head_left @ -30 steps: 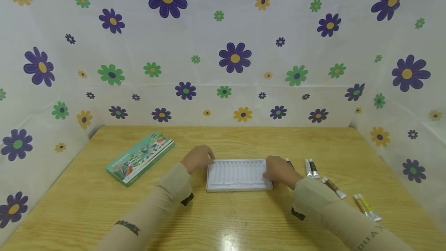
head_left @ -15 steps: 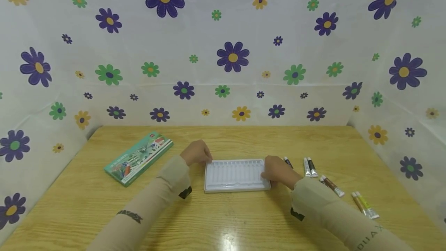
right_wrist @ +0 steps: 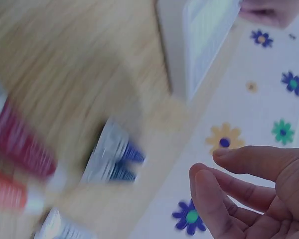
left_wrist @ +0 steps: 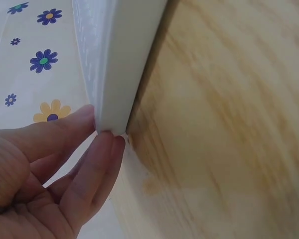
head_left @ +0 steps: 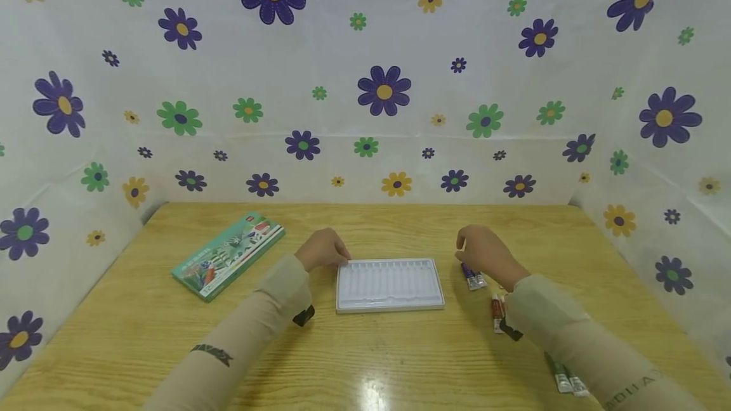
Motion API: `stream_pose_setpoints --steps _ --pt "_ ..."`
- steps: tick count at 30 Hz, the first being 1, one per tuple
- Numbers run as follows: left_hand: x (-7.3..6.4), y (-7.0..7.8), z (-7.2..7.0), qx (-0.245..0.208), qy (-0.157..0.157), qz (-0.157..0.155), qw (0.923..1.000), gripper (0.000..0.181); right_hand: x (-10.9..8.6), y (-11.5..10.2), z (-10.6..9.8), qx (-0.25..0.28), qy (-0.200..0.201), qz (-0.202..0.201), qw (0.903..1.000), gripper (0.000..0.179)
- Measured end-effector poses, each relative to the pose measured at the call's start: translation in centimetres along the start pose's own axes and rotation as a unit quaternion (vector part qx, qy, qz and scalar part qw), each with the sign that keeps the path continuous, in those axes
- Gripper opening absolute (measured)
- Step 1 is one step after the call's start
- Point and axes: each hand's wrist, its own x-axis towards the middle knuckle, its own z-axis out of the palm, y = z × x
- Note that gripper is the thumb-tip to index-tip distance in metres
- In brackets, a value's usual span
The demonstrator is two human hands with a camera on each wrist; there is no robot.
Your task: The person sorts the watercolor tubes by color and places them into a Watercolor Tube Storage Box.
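A white plastic tray (head_left: pixel 391 287) with a row of narrow slots lies on the wooden table. My left hand (head_left: pixel 323 248) pinches its far left corner, thumb on one side and fingertips on the other, as the left wrist view shows at the tray's wall (left_wrist: pixel 123 64). My right hand (head_left: pixel 490 252) is off the tray, bent over two small purple and dark paint tubes (head_left: pixel 474 278). In the right wrist view its thumb and fingers (right_wrist: pixel 209 191) are apart with nothing between them. Blue-toned tubes (right_wrist: pixel 114 155) lie nearby on the table there.
A green paint box (head_left: pixel 228 257) lies slanted at the left. Reddish-brown tubes (head_left: pixel 497 313) and green tubes (head_left: pixel 564 378) lie beside and partly under my right forearm. A flowered white cloth (head_left: pixel 320 68) stands around the table's back and sides.
My right hand has let go of the tray's right edge and moved right over the tubes, with its forearm now covering several. The left hand stays at the tray's corner.
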Motion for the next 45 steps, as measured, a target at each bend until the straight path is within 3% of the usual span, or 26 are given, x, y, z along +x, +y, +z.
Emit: stream_pose_setpoints --steps 5,12,20,36,45 --pt "0.0 -0.1 0.0 -0.002 0.006 -0.005 1.0 0.008 0.4 2.1 -0.8 0.006 -0.007 0.005 0.9999 0.018" --pt "0.1 -0.4 0.3 0.001 0.01 -0.005 0.9999 0.008 0.9 3.3 -0.1 0.018 -0.011 -0.007 0.9998 0.017" --pt "0.1 -0.2 0.3 -0.004 0.015 -0.006 0.9999 0.007 1.8 2.7 1.1 -0.032 -0.008 -0.028 0.9991 0.013" --pt "-0.2 -0.1 0.3 -0.019 0.014 -0.016 0.9996 0.007 1.9 2.3 2.4 -0.034 -0.001 -0.037 0.9987 0.01" --pt "-0.2 -0.2 0.4 -0.021 0.013 -0.015 0.9996 0.006 2.1 2.0 2.8 -0.047 -0.017 -0.023 0.9985 0.014"
